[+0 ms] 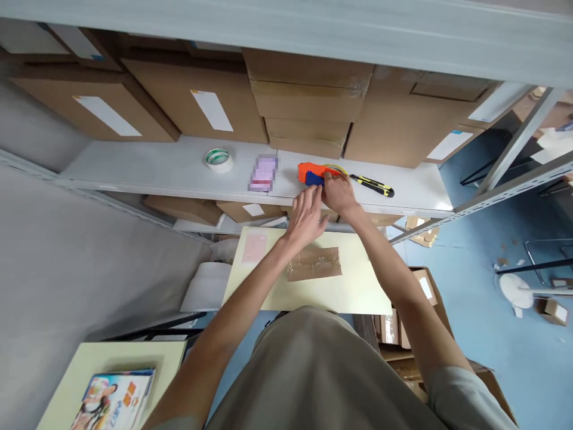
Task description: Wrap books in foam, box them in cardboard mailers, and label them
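My right hand (339,194) has its fingers closed on an orange-and-blue tape dispenser (308,174) near the front edge of the shelf. Just in front of it is my left hand (308,220), palm down, fingers stretched out and thumb apart, fingertips close to the dispenser's lower side. Whether they touch it I cannot tell. A yellow-and-black utility knife (373,186) lies right of my right hand. Below my hands, a small brown cardboard package with shiny tape (314,264) rests on the pale yellow tabletop (358,292).
On the shelf (156,164) are a white tape roll (219,160) and a blurred-out pinkish item (264,173). Cardboard boxes (308,101) line its back. A pink paper (254,248) is on the tabletop. Magazines (114,400) lie at lower left; open cartons (421,286) stand at right.
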{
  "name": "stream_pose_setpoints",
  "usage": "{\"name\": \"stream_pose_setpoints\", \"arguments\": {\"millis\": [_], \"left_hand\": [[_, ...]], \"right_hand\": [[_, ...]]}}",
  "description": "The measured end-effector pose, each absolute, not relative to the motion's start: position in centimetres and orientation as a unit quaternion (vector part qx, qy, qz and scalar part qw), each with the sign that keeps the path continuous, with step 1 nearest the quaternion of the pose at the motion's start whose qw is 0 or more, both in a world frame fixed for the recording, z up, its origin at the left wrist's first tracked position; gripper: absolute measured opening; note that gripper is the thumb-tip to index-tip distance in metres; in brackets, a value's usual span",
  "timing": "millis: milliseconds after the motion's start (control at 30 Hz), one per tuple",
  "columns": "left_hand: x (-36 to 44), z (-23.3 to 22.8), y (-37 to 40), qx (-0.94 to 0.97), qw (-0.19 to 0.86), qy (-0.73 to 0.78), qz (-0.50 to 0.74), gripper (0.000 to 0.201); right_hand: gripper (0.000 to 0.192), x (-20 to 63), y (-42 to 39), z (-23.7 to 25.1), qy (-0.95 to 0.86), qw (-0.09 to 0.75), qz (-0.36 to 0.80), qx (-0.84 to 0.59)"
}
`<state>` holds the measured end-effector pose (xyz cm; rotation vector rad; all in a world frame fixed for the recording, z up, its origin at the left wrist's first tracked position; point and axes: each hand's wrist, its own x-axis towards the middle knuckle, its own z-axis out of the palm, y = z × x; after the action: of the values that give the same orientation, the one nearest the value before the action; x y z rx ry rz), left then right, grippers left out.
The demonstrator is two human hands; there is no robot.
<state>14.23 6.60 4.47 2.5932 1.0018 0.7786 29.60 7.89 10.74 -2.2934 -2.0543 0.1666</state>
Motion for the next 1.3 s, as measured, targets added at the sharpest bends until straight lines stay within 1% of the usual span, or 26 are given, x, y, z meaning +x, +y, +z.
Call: {"name": "stream_pose_setpoints", "arguments": {"millis": [167, 267, 367, 433, 500, 533, 633, 700, 800, 867, 967, 1033, 1167, 1300], "left_hand": [[11.7, 0.3, 3.9, 0.879, 0.161, 0.38, 0.241, 0.077], [9.3, -3.4, 2.0, 0.852, 0.207, 0.428, 0.217, 0.075], [5.6, -7.9, -0.8, 0.799, 0.251, 0.509, 0.197, 0.077], [3.0, -10.7, -3.2, 0.754, 0.274, 0.571, 0.174, 0.079], [1.2, -12.7, -5.5, 0.714, 0.296, 0.617, 0.148, 0.082], [0.8, -13.4, -6.4, 0.7, 0.307, 0.63, 0.138, 0.084], [1.9, -14.2, -7.9, 0.685, 0.329, 0.638, 0.128, 0.092], [4.0, -13.9, -7.8, 0.674, 0.333, 0.648, 0.124, 0.099], [7.5, -12.9, -6.6, 0.628, 0.334, 0.7, 0.064, 0.108], [9.2, -12.3, -5.8, 0.592, 0.332, 0.734, 0.017, 0.106], [10.1, -11.8, -5.1, 0.566, 0.323, 0.758, -0.004, 0.098], [9.8, -12.0, -4.9, 0.568, 0.324, 0.756, -0.001, 0.09], [8.5, -13.0, -4.9, 0.583, 0.338, 0.738, 0.026, 0.068], [7.7, -14.5, -4.8, 0.583, 0.361, 0.726, 0.062, 0.064]], "right_hand": [[0.066, 30.7, 9.8, 7.3, -0.687, 0.012, 0.043, -0.725], [0.074, 31.5, 8.6, 6.5, -0.687, 0.007, 0.021, -0.726], [0.08, 31.9, 4.3, 4.8, -0.674, -0.004, -0.008, -0.739], [0.081, 31.8, -0.2, 2.5, -0.663, 0.014, -0.001, -0.749], [0.083, 31.2, -5.1, -0.5, -0.624, 0.051, 0.047, -0.779], [0.085, 30.8, -7.5, -2.2, -0.594, 0.064, 0.089, -0.797], [0.096, 29.3, -12.5, -7.0, -0.487, 0.087, 0.251, -0.832], [0.104, 28.2, -13.7, -9.4, -0.43, 0.116, 0.315, -0.838], [0.115, 26.3, -13.2, -11.8, -0.387, 0.162, 0.321, -0.849], [0.119, 25.3, -12.4, -12.8, -0.376, 0.194, 0.292, -0.858], [0.113, 24.6, -11.4, -14.1, -0.372, 0.234, 0.247, -0.864], [0.103, 24.8, -11.1, -14.7, -0.369, 0.238, 0.237, -0.867], [0.081, 25.7, -10.9, -15.3, -0.359, 0.229, 0.255, -0.868], [0.065, 26.6, -10.8, -15.8, -0.364, 0.237, 0.268, -0.86]]}}
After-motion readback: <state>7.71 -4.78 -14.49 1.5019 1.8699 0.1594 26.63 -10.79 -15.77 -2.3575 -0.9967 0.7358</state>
